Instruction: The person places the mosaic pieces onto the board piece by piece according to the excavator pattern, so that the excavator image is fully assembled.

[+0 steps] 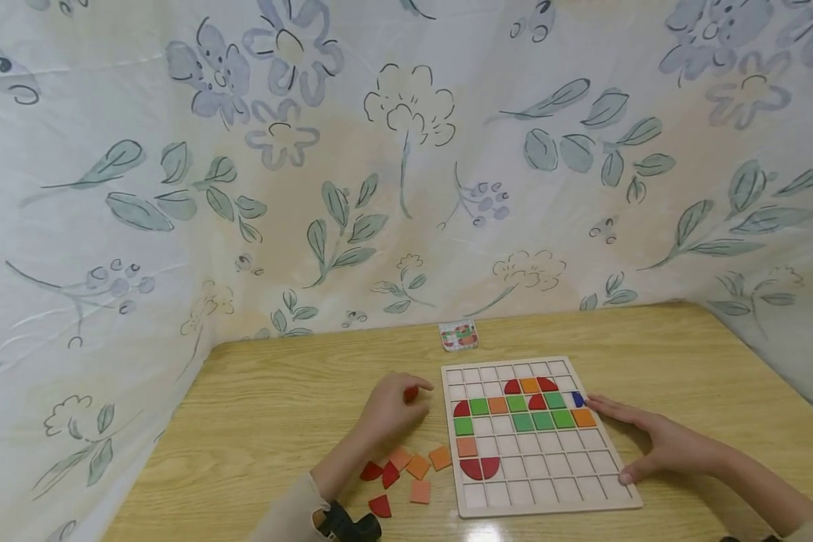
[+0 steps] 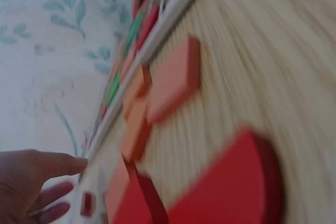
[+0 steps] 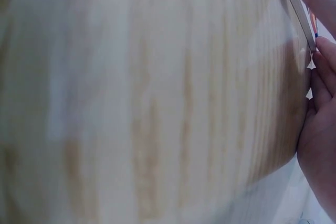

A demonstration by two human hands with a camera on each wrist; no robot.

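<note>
A pale wooden grid board (image 1: 545, 485) lies on the table with red, green, orange and blue tiles in some cells. My left hand (image 1: 393, 406) is just left of it, holding a small red piece (image 1: 411, 394) between thumb and fingers; its full shape is hidden. In the left wrist view the left hand (image 2: 31, 182) shows at the lower left, but the held piece cannot be made out. At the board's right side rests my right hand (image 1: 671, 444), fingers extended and thumb on the near right edge. The right wrist view shows the right hand (image 3: 323, 108) beside the board's rim.
Loose orange tiles (image 1: 418, 467) and red quarter-circle tiles (image 1: 379, 506) lie left of the board, below the left hand. A small picture card (image 1: 458, 336) lies beyond the board's far left corner. Floral cloth (image 1: 406, 188) hangs around the wooden table (image 1: 278, 406).
</note>
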